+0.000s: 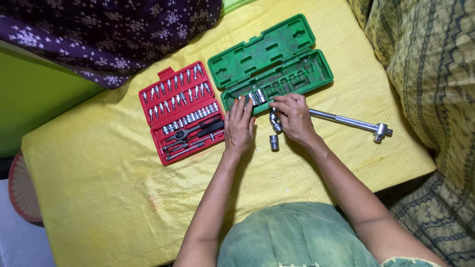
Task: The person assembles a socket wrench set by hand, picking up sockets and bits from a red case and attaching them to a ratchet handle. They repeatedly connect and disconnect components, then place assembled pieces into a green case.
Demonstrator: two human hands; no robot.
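A green tool case (277, 54) lies open on a yellow cloth-covered table (123, 198). Two or three silver sockets (257, 97) sit in its near half. My left hand (238, 127) rests flat, fingers together, at the case's front edge just below those sockets. My right hand (294, 117) is curled over a few loose sockets (274, 121) beside the case, fingertips touching them. One more loose socket (273, 143) stands on the cloth between my hands. A long silver breaker bar (354, 122) lies to the right, its near end under my right hand.
A red tray (182, 112) of small bits, sockets and a ratchet lies left of the green case. Dark floral fabric (109, 34) drapes over the far left. Patterned yellow-green fabric (430, 74) runs along the right edge. A pink round object (20, 188) sits at lower left.
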